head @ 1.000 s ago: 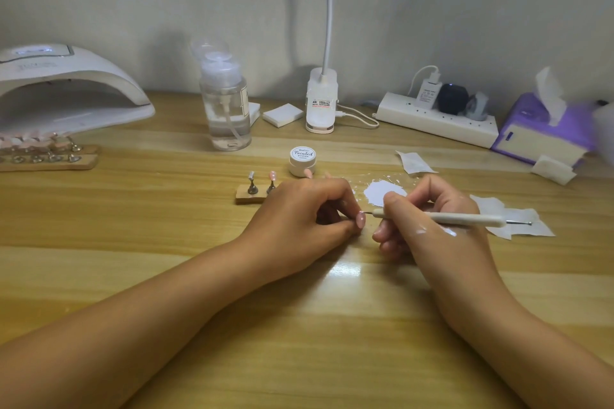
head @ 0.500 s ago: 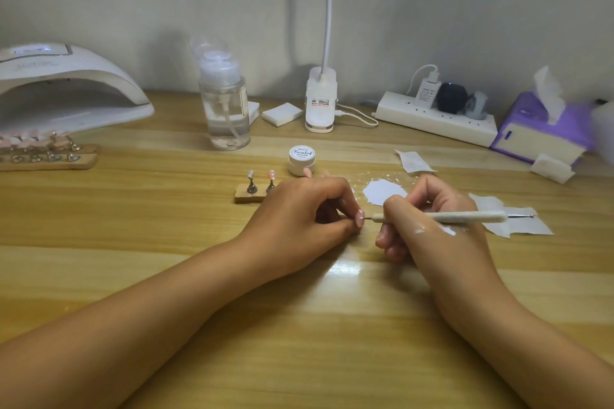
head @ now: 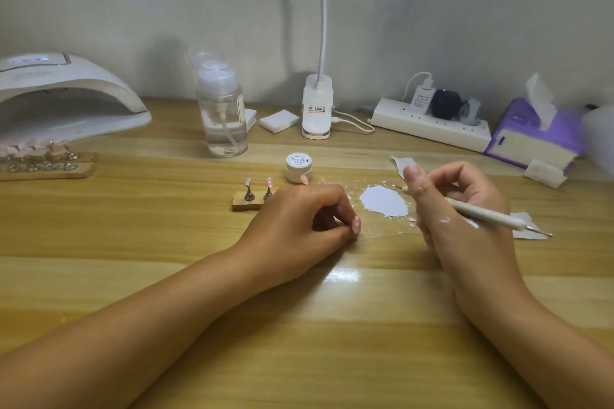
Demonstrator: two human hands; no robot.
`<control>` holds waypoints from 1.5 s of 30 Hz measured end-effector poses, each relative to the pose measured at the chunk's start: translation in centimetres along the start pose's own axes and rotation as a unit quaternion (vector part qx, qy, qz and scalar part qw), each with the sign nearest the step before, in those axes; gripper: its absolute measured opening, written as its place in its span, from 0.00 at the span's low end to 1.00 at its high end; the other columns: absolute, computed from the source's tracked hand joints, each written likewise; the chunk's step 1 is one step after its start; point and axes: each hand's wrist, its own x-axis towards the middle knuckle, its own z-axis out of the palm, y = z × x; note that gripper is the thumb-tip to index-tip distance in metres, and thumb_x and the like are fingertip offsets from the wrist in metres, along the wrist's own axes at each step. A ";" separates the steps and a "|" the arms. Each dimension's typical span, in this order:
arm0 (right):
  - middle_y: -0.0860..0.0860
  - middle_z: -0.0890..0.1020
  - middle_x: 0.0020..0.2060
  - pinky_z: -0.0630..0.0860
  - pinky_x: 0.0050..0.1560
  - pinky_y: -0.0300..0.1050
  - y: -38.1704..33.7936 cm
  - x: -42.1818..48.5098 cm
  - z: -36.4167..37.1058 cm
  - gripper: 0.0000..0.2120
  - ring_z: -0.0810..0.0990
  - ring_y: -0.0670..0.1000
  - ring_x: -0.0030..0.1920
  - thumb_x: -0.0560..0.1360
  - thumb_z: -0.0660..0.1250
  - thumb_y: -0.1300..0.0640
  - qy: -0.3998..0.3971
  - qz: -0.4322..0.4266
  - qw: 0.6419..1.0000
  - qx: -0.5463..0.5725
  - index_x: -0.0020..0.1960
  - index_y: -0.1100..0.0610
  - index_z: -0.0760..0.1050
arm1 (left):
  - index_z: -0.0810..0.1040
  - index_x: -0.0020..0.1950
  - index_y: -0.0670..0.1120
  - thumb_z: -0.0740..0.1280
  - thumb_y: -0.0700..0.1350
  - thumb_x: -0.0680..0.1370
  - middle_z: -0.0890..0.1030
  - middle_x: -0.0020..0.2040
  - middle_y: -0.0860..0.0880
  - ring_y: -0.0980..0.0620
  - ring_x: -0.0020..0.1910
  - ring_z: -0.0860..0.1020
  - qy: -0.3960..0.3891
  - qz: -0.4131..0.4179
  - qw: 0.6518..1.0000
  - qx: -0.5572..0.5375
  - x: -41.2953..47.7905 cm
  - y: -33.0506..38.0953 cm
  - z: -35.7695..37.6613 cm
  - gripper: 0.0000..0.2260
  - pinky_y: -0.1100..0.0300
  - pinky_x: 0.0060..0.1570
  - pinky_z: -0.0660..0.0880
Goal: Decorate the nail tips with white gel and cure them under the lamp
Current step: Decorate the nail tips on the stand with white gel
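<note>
Thumb and forefinger of the left hand [head: 299, 222] pinch a pink nail tip [head: 356, 224] just above the table [head: 299, 325]. The right hand [head: 461, 206], at three o'clock, grips a dotting pen [head: 481, 213], one end just beside the white gel patch [head: 383, 201] at one o'clock. Judgement: the tip is light, thin, slick and easily flicked; hold by its side edges, clear of wet gel. Well apart at ten o'clock stands the curing lamp [head: 73, 93].

Both forearms are stretched over the table [head: 133, 242] from its near edge. The left hand [head: 299, 219] is rested knuckles-up, fingers curled to the thumb. The right hand [head: 465, 209] is wrapped around a dotting pen [head: 485, 213], one finger extended.
</note>
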 end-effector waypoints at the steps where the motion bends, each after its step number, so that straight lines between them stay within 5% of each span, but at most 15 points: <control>1: 0.48 0.79 0.26 0.68 0.28 0.38 0.1 0.3 -0.2 0.15 0.72 0.43 0.25 0.76 0.72 0.44 0.001 0.005 1.000 -0.024 0.39 0.52 0.73 | 0.83 0.42 0.47 0.74 0.38 0.73 0.77 0.33 0.69 0.67 0.34 0.77 0.001 -0.001 1.000 -0.001 0.0 0.0 0.0 0.04 0.76 0.37 0.66; 8: 0.49 0.86 0.32 0.69 0.25 0.35 1.0 0.8 -0.9 0.07 0.77 0.45 0.25 0.74 0.69 0.55 -0.027 0.062 0.993 -0.098 0.44 0.54 0.70 | 0.83 0.42 0.48 0.73 0.39 0.73 0.78 0.34 0.68 0.66 0.35 0.77 0.000 -0.007 1.000 -0.002 0.0 0.1 -0.1 0.05 0.74 0.36 0.66; 13: 0.48 0.85 0.30 0.72 0.38 0.47 0.8 0.8 -0.6 0.09 0.80 0.43 0.31 0.74 0.69 0.55 -0.041 0.053 0.983 -0.173 0.39 0.56 0.71 | 0.83 0.42 0.48 0.73 0.38 0.73 0.79 0.34 0.67 0.66 0.35 0.78 0.000 -0.011 1.000 -0.006 0.0 0.0 0.0 0.05 0.74 0.37 0.66; 21: 0.47 0.85 0.29 0.73 0.41 0.46 0.8 0.9 -0.6 0.10 0.82 0.41 0.33 0.75 0.69 0.53 -0.031 0.050 0.981 -0.185 0.40 0.56 0.71 | 0.83 0.42 0.49 0.73 0.38 0.73 0.82 0.38 0.61 0.63 0.38 0.80 -0.002 -0.014 1.000 -0.009 0.1 0.0 0.0 0.05 0.73 0.38 0.68; 27: 0.47 0.84 0.29 0.71 0.38 0.45 1.0 0.8 -0.4 0.10 0.81 0.41 0.33 0.76 0.68 0.54 -0.035 0.025 0.981 -0.189 0.39 0.56 0.71 | 0.83 0.42 0.49 0.73 0.39 0.73 0.78 0.34 0.68 0.66 0.35 0.78 -0.002 -0.015 1.000 -0.002 0.1 0.1 0.0 0.05 0.74 0.36 0.66; 31: 0.51 0.86 0.37 0.68 0.24 0.36 0.5 0.8 -0.6 0.08 0.73 0.43 0.24 0.81 0.65 0.51 0.052 0.026 0.998 -0.018 0.45 0.52 0.70 | 0.82 0.42 0.49 0.73 0.39 0.74 0.80 0.35 0.65 0.64 0.37 0.79 0.002 -0.018 1.000 -0.016 0.0 0.1 0.1 0.05 0.73 0.38 0.67; 34: 0.49 0.87 0.41 0.71 0.23 0.35 -0.5 0.2 -0.3 0.06 0.76 0.44 0.28 0.81 0.66 0.50 0.036 0.000 0.998 0.044 0.50 0.52 0.73 | 0.82 0.42 0.49 0.73 0.39 0.74 0.79 0.35 0.66 0.65 0.37 0.79 0.002 -0.017 1.000 -0.015 0.0 0.0 0.1 0.05 0.74 0.38 0.67; 39: 0.54 0.82 0.29 0.68 0.23 0.35 -0.7 -1.6 1.4 0.10 0.71 0.46 0.23 0.75 0.72 0.54 -0.060 0.071 0.991 0.100 0.41 0.56 0.73 | 0.81 0.42 0.48 0.73 0.38 0.74 0.78 0.35 0.69 0.67 0.35 0.78 -0.001 -0.009 1.000 -0.007 0.1 -0.1 0.1 0.05 0.75 0.37 0.66; 45: 0.57 0.80 0.24 0.73 0.25 0.37 -0.7 -1.7 1.3 0.14 0.76 0.48 0.24 0.74 0.70 0.65 -0.077 0.087 0.989 0.091 0.34 0.57 0.68 | 0.81 0.42 0.48 0.73 0.39 0.74 0.78 0.35 0.69 0.67 0.35 0.78 -0.004 -0.006 1.000 -0.007 0.1 -0.3 0.1 0.05 0.75 0.38 0.65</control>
